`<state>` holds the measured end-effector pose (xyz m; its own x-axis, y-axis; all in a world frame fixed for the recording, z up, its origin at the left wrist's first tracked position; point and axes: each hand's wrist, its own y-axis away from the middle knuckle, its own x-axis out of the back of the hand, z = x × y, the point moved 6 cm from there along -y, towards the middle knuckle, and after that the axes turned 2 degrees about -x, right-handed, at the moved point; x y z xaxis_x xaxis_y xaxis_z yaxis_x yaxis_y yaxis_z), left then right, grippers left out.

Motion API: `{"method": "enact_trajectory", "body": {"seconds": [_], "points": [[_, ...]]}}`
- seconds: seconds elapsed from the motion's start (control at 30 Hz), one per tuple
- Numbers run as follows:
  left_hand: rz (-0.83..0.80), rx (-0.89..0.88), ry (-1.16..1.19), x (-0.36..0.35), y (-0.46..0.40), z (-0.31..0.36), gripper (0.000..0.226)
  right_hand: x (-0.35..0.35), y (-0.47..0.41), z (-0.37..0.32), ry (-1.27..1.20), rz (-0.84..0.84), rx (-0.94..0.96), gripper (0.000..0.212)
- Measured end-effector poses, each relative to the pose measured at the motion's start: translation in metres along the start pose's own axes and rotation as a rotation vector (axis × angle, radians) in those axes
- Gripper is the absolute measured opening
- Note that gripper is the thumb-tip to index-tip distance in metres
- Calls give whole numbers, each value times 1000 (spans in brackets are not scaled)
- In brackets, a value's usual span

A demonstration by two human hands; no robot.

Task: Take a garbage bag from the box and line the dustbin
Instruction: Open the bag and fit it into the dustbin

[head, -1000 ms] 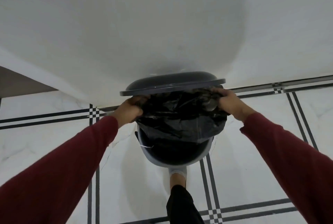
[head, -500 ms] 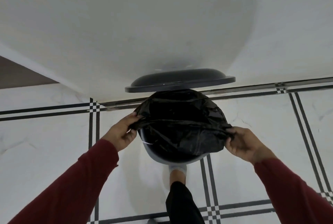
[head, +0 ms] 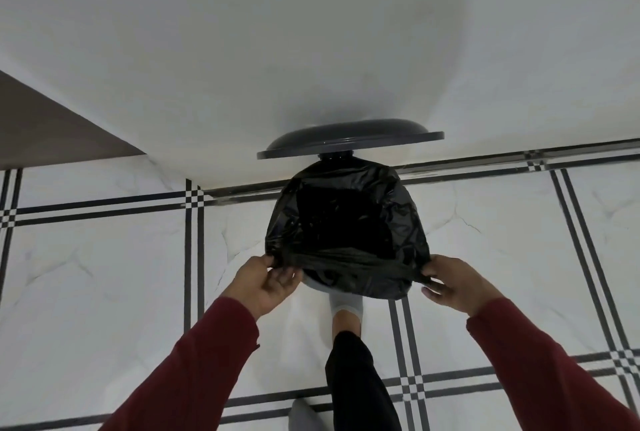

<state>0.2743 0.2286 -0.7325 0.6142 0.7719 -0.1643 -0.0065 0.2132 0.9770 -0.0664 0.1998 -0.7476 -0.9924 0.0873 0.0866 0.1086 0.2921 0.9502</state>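
A black garbage bag (head: 346,222) is spread over the mouth of a pedal dustbin, covering almost all of it; only a sliver of the grey bin wall (head: 315,286) shows at the near left. The dark grey lid (head: 349,141) stands raised against the wall. My left hand (head: 263,283) pinches the bag's near edge on the left side. My right hand (head: 453,286) pinches the same edge on the right, stretching it taut across the near rim. The bag box is out of view.
My foot in a grey sock (head: 346,312) rests at the bin's base, the leg in black trousers (head: 360,382). White floor tiles with black line borders (head: 194,257) surround the bin. A white wall (head: 311,49) rises behind it, with a brown surface (head: 45,129) at the left.
Both hands have drawn the bag's edge from the far rim under the lid toward me, down the sides to the near rim. The bag now covers the bin's mouth.
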Motion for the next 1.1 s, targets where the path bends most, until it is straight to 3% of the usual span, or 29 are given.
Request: {"method": "enact_trajectory", "body": {"seconds": [0.07,0.13,0.27,0.37,0.57,0.67,0.77,0.9,0.97,1.07,1.1], "points": [[-4,-78,-22,7,-9,-3,26,7,-7,6,196,92,-9,18],[63,-181,-178,17,-19,-2,25,3,-14,8,194,121,14,17],[281,-372,-497,39,-33,9,14,-17,-20,23,-87,26,-32,17],[357,-370,-608,44,-35,8,24,-28,-19,32,-394,-48,-116,21],[54,-118,-68,12,-28,-15,15,-44,-2,33,-766,-140,-93,31],[-62,-158,9,2,-16,-21,24,-49,-4,30,-742,-130,-22,23],[-40,-192,-34,12,-18,-35,25,-54,-10,34,-749,-77,-30,28],[88,-274,-45,33,-18,-45,20,-51,-14,39,-679,-13,-25,16],[122,-266,-50,35,-18,-48,16,-47,-18,40,-622,43,-13,21],[286,-296,-336,43,-26,-40,20,-48,-12,36,-520,8,-22,9],[365,-313,-405,50,-30,-34,25,-47,-12,36,-492,-10,-35,14]]}}
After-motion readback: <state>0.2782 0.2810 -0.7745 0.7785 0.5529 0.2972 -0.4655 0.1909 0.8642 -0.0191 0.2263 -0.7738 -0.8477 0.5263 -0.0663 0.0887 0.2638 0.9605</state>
